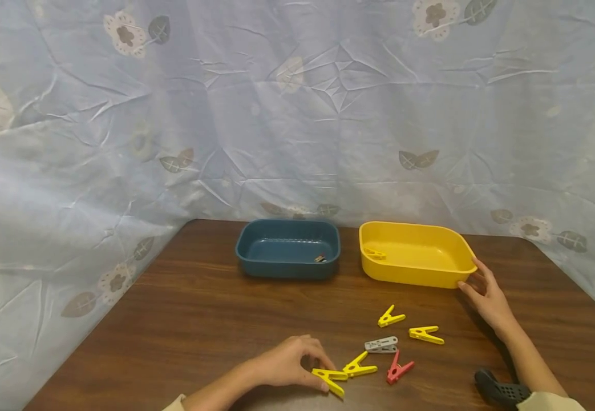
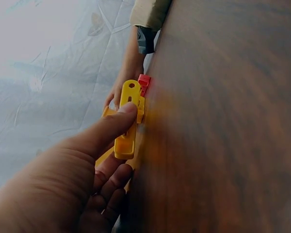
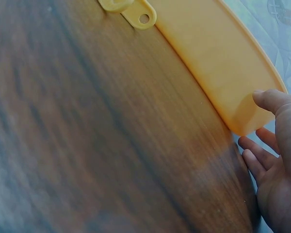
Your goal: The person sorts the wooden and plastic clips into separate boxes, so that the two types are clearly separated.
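Near the table's front edge, my left hand (image 1: 297,361) pinches a yellow clothespin (image 1: 331,382) between thumb and fingers. The left wrist view shows the thumb lying on this clothespin (image 2: 128,138). Just right of it lie another yellow clothespin (image 1: 360,365), a red clothespin (image 1: 399,368) and a grey clothespin (image 1: 381,345). Farther back are two more yellow clothespins (image 1: 391,317) (image 1: 425,335). My right hand (image 1: 491,299) holds the front right corner of the yellow basin (image 1: 415,276), thumb against its front wall. Inside the basin, a yellow clothespin (image 1: 375,254) lies at the left.
A dark blue basin (image 1: 287,270) stands left of the yellow one, with a small item (image 1: 320,258), too small to make out, inside. A black strap-like object (image 1: 500,391) sits by the right forearm. Patterned curtain (image 1: 297,125) hangs behind the brown table (image 1: 184,319).
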Motion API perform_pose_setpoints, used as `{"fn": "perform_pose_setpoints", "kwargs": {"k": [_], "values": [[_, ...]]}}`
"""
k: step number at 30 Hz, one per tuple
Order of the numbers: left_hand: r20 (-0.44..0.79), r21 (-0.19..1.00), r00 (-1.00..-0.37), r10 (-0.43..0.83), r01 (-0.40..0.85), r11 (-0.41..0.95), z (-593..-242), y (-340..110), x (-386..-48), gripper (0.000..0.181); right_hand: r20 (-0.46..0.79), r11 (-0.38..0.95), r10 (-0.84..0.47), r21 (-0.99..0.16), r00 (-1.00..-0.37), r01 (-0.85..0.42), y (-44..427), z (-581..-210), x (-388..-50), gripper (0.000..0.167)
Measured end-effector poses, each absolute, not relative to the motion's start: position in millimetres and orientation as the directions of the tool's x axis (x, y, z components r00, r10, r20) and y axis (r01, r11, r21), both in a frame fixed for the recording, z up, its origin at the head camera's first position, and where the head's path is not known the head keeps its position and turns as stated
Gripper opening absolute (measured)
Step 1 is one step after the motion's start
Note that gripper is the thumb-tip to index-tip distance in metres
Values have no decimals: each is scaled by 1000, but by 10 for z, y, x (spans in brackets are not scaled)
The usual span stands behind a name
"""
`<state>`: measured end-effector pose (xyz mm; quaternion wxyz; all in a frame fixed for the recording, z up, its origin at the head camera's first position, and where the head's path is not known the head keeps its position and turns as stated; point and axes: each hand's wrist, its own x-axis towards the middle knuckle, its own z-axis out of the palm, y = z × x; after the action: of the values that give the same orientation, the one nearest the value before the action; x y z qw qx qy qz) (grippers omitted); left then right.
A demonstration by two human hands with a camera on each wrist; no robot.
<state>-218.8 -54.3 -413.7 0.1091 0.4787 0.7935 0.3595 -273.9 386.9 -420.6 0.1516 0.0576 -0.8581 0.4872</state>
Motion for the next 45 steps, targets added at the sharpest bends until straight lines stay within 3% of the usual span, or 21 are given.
{"fn": "perform_pose_setpoints", "kwargs": {"k": [11, 24, 33, 45], "values": [[157, 755, -568, 808, 597, 273, -4093, -534, -2186, 27, 315, 495, 41, -831, -948, -255, 3863, -4210, -2746, 71], [195, 662, -573, 796, 676, 324, -3864, -489, -2210, 27, 316, 500, 38, -828, -948, -256, 3867, -4202, -2739, 70], [238, 611, -597, 766, 705, 359, -3728, -356, -2360, 26, 292, 539, 51, -813, -955, -220, 3861, -4222, -2748, 71], [276, 524, -580, 767, 759, 385, -3594, -135, -2554, 27, 290, 551, 53, -807, -956, -214, 3878, -4215, -2747, 71]]}}
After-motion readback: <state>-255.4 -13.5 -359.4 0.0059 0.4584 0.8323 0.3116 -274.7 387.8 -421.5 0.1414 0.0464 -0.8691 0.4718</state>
